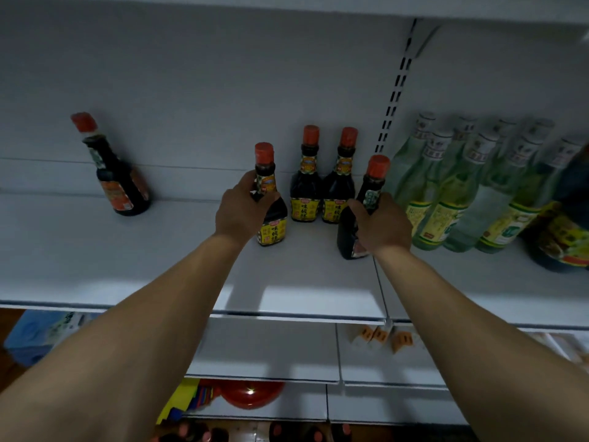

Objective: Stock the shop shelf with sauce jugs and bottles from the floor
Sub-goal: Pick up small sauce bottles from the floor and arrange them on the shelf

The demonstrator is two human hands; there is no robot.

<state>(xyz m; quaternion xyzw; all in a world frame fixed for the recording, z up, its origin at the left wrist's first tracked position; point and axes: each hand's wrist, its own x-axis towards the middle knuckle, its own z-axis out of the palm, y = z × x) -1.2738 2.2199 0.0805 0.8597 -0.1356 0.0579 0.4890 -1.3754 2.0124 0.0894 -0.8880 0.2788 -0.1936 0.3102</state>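
I see my left hand (242, 208) gripping one dark glass bottle (271, 215), my right hand (381, 223) another (366, 199) — both red-capped, upright on the smooth white shelf (159, 250).

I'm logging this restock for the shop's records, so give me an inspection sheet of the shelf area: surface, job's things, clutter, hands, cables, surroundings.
Surface: white shelf, dimly lit.
Job's things: dark red-capped sauce bottles stand on it: back pair, lone bottle far left, left bottle and right bottle nearer the front.
Clutter: nothing seen.
Hands: left hand grips the left bottle's shoulder; right hand grips the right bottle's shoulder.
Cables: nothing seen.
Surroundings: pale green bottles and a dark jug on the right; price tags and a red round thing on lower shelves; red caps at the bottom edge.
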